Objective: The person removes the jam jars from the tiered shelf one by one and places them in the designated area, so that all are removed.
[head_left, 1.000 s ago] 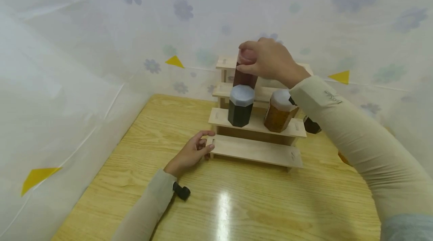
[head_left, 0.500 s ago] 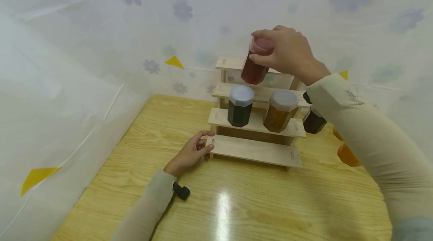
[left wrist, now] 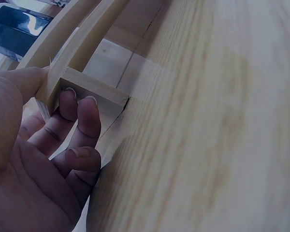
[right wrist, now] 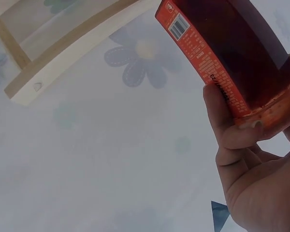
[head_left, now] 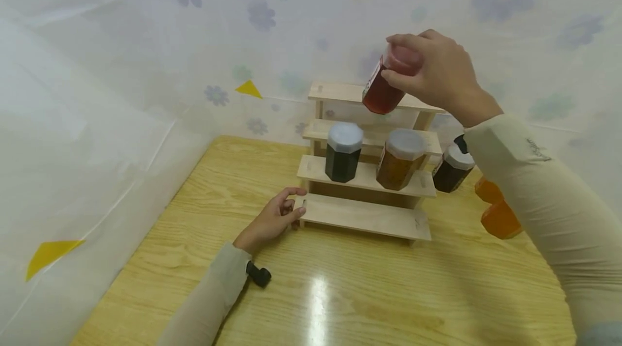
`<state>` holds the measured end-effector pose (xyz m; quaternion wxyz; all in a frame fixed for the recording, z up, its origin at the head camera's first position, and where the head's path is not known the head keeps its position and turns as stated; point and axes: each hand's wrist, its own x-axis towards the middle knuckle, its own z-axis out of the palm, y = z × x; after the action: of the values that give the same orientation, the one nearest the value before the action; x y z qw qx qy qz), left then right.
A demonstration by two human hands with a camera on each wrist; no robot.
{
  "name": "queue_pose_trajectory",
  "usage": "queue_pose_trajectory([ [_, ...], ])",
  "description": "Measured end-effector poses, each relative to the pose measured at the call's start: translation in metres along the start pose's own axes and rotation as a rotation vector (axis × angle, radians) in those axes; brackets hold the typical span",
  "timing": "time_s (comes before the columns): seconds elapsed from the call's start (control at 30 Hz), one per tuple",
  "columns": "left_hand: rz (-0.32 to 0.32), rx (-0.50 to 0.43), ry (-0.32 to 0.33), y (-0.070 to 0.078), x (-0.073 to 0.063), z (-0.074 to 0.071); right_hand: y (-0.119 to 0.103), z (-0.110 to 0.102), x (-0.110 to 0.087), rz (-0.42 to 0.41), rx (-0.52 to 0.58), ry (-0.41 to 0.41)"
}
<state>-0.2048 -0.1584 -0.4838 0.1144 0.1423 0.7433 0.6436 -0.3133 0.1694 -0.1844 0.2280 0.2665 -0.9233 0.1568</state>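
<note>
Gripped by its lid end, a dark red jar (head_left: 386, 89) hangs tilted from my right hand (head_left: 444, 73), in front of the top step of a wooden tiered rack (head_left: 359, 216). The right wrist view shows the jar's orange-red label (right wrist: 198, 53) with a barcode. My left hand (head_left: 272, 219) pinches the left end of the rack's lowest step between thumb and fingers; its fingertips (left wrist: 88, 108) curl beneath the board. On the second step from the bottom stand a dark green jar (head_left: 343, 160) and an amber-brown jar (head_left: 398, 165), both with whitish lids.
Right of the rack, a dark jar (head_left: 452, 170) with a white lid stands on the wood-grain table (head_left: 389, 292). Orange jars (head_left: 500, 220) sit beside my right forearm, partly hidden by the sleeve. A flowered sheet (head_left: 291, 27) hangs behind the rack.
My right hand has carried the red jar up and to the right, and the jar has tilted. More of the jars on the right has come into view. The left hand stays put.
</note>
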Motion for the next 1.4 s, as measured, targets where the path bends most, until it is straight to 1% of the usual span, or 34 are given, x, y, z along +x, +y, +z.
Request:
queue_pose_trajectory([
  [0.13,0.01,-0.003,-0.009,-0.001,0.001,0.002,0.006,-0.005,-0.005,0.002,0.006,0.036],
  [0.23,0.016,-0.005,-0.014,-0.001,0.001,0.004,0.011,-0.01,-0.012,0.003,0.038,0.097],
  [0.4,0.022,0.0,-0.013,-0.002,0.002,0.005,0.019,-0.014,-0.022,-0.017,0.092,0.226],
  [0.47,0.022,0.001,-0.013,-0.002,0.002,0.004,0.022,-0.014,-0.025,-0.021,0.106,0.261],
  [0.57,0.018,0.0,-0.011,-0.001,0.001,0.003,0.026,-0.017,-0.029,-0.022,0.105,0.287],
  [0.7,0.02,0.002,-0.007,0.0,0.0,0.003,0.032,-0.021,-0.034,-0.012,0.088,0.284],
  [0.93,0.031,-0.007,-0.009,-0.002,0.001,0.002,0.044,-0.029,-0.048,0.055,0.059,0.221],
  [1.2,0.027,0.004,-0.005,-0.003,0.001,0.0,0.057,-0.038,-0.069,0.088,0.033,0.226],
  [1.27,0.025,0.001,-0.003,-0.003,0.001,0.0,0.059,-0.039,-0.074,0.108,0.019,0.203],
  [1.4,0.025,-0.012,-0.006,-0.003,0.001,0.001,0.065,-0.039,-0.087,0.121,-0.017,0.153],
])
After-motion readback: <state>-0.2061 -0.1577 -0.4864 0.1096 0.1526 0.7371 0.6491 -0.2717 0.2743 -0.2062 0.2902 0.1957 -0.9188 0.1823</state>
